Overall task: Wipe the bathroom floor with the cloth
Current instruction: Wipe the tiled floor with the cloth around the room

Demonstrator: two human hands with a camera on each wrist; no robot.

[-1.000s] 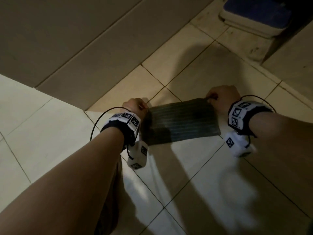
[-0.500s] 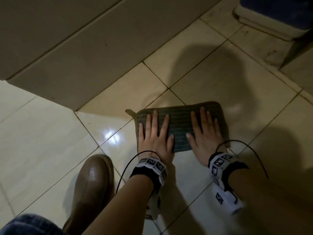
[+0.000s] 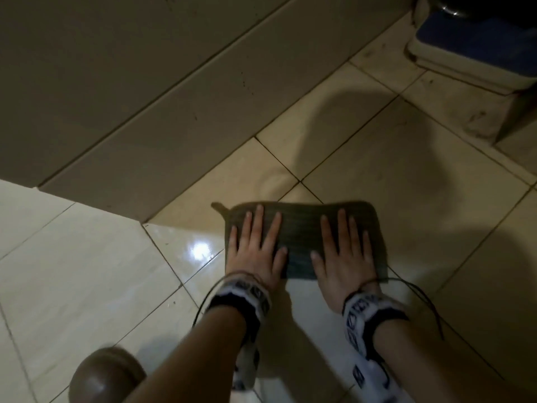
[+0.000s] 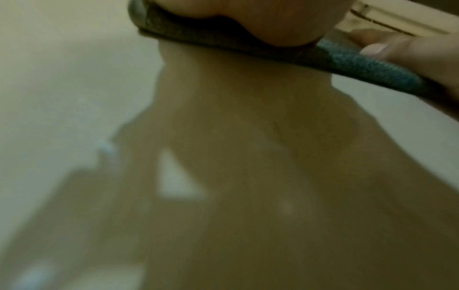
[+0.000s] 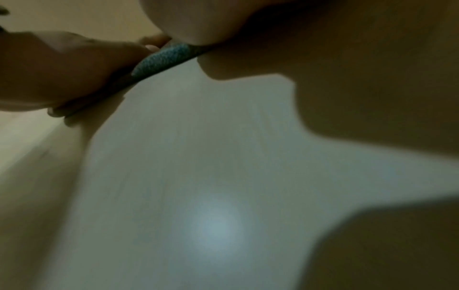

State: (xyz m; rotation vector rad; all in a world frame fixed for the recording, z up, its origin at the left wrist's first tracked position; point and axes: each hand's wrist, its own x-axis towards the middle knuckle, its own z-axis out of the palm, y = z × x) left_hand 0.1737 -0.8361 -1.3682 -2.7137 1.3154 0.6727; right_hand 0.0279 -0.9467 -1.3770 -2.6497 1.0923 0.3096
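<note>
A dark green ribbed cloth [image 3: 300, 228] lies flat on the cream tiled floor [image 3: 406, 199], a small loop sticking out at its far left corner. My left hand [image 3: 255, 245] presses flat on the cloth's left half with its fingers straight and spread. My right hand [image 3: 343, 248] presses flat on the right half the same way. In the left wrist view the cloth's near edge [image 4: 273, 55] runs under my palm, with the other hand's thumb on it at the right. The right wrist view is blurred and shows a short stretch of the cloth [image 5: 164, 58] between the two hands.
A tiled wall [image 3: 145, 82] rises at the left and far side of the floor. A white raised fixture with a blue top [image 3: 470, 45] sits at the far right corner. My brown shoe [image 3: 107, 376] stands near the bottom left. A light reflection [image 3: 200, 248] shines left of the cloth.
A second ago both hands held the cloth stretched in the air by its ends. They laid it on the floor and now press flat on it, slightly farther forward than half a second ago.
</note>
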